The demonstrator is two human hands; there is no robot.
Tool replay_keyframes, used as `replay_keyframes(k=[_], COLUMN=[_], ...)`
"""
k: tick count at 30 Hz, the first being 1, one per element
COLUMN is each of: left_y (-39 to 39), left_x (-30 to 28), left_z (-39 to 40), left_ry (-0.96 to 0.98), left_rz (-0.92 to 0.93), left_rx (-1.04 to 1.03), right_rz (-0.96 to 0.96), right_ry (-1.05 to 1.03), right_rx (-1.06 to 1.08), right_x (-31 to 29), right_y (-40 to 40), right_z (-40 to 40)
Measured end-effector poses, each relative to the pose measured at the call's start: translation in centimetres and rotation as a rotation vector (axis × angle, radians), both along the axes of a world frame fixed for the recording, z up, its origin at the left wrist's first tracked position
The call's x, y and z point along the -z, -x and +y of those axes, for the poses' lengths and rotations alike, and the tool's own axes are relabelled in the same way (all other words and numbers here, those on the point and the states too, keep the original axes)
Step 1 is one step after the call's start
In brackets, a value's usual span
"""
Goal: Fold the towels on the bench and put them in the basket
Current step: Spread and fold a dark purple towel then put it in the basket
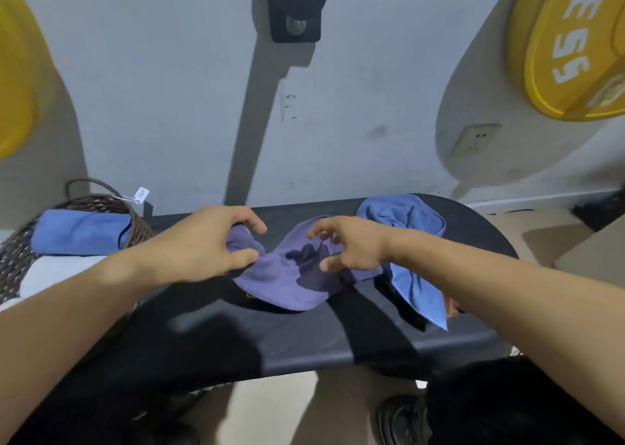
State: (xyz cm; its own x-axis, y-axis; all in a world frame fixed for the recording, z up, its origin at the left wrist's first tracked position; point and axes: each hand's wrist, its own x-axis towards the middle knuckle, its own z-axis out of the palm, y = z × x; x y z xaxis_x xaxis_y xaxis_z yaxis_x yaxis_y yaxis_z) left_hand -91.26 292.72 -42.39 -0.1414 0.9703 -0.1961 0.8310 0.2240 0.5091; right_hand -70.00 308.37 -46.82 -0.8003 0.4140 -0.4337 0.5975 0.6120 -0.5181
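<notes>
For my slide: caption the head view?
Left hand grips purple towel on bench; right hand reaches.

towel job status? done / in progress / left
Done: one folded blue towel sits in the wicker basket. In hand: the left hand grips the unfolded purple towel on the bench; the right hand hovers just over it, fingers spread. Left: fold the purple one, then the crumpled blue towel at right.

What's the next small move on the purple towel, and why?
Probably the right hand should pinch the purple towel. The left hand already grips its bunched left end, while the right hand's fingers hover spread above it; the towel lies crumpled on the bench, so it needs spreading before folding.
</notes>
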Motion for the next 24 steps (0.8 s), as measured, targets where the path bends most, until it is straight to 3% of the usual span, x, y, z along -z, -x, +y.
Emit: replay_keyframes(k=[2,10,16,19,21,22,24], left_y=[1.1,3.6,5.5,5.9,5.3,4.8,3.5], left_x=[1.1,5.5,5.6,5.2,5.7,6.3,7.6], left_z=[-0.2,-0.6,-0.1,0.5,0.8,0.9,1.3], left_ry=[0.148,0.432,0.526,0.62,0.657,0.643,0.559], left_rz=[0.105,0.058,0.062,0.096,0.151,0.196,0.261], left_rx=[0.093,0.085,0.077,0.117,0.122,0.117,0.103], right_rz=[-0.125,-0.271,-0.128,-0.034,-0.072,-0.083,-0.048], right_ry=[-0.148,-0.292,-0.186,0.066,0.262,0.284,0.104], right_rx=[-0.073,-0.166,-0.131,-0.112,-0.128,-0.125,-0.059], right_x=[2.4,8.5,7.7,6.6,6.1,6.1,6.1], right_y=[0.2,1.9,3.9,4.7,5.1,5.0,4.6], right_z=[0.3,0.4,0.8,-0.8,-1.8,-1.9,-1.2])
